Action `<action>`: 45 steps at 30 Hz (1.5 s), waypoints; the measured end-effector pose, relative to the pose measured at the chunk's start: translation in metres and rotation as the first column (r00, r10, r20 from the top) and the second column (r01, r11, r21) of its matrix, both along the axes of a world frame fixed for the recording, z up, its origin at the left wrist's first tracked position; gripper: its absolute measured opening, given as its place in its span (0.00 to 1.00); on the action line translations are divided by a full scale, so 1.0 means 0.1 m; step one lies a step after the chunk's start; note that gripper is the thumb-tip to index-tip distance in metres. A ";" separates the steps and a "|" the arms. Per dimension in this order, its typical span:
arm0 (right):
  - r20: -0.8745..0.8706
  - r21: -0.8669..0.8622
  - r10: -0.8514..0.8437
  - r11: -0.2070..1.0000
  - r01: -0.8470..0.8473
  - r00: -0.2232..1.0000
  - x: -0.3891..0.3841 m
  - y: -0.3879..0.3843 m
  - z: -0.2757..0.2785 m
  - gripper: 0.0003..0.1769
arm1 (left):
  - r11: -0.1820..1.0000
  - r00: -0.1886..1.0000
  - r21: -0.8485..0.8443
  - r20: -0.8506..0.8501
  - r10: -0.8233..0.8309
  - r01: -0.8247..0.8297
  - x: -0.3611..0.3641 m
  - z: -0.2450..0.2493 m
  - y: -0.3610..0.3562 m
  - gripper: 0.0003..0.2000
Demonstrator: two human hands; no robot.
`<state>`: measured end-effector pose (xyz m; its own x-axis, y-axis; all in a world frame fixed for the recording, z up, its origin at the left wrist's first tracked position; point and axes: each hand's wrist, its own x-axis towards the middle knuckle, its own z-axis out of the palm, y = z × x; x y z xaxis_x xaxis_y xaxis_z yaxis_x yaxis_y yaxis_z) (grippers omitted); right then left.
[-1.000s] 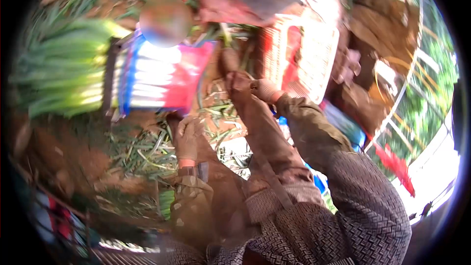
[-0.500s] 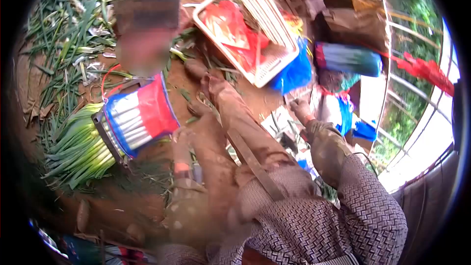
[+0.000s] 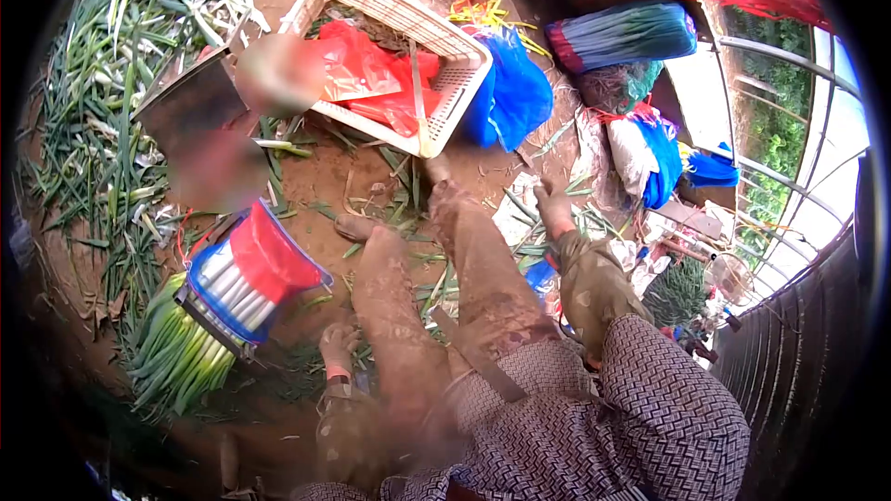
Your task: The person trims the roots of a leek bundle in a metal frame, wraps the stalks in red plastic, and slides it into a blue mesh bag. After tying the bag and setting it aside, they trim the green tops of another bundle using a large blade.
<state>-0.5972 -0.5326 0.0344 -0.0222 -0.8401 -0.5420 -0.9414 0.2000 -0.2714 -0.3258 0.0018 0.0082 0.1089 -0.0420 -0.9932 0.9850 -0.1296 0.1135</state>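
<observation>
My left hand (image 3: 339, 347) hangs low beside my left leg, fingers loosely curled and apart, with nothing visible in it. Nearest to it is a bundle of green onions (image 3: 190, 345) lying in a dark metal frame (image 3: 213, 323). A clear plastic bag with a red band and blue edges (image 3: 267, 255) covers the bundle's white ends. On the other side, my right hand (image 3: 555, 208) is held out past my right knee with fingers apart. It looks bare of any object, above scattered leaves and plastic scraps (image 3: 520, 218).
Ahead stands a cream plastic basket (image 3: 455, 116) holding red plastic bags (image 3: 371, 74), with a blue bag (image 3: 510, 88) beside it. A wrapped onion bundle (image 3: 622, 35) lies at upper right. Loose green onions (image 3: 111, 102) cover the left ground near a dark grey box-like object (image 3: 195, 97), partly blurred.
My view has turned, so the basket sits further left and the onion bundle lower. My left hand appears lower in view. My right hand stays out to the right.
</observation>
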 end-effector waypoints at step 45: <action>-0.084 -0.138 0.564 0.810 -0.570 0.821 0.66 -2.77 -2.11 0.15 | 0.937 0.948 0.155 -0.002 -0.317 0.314 -1.13 -0.09 -3.82 0.11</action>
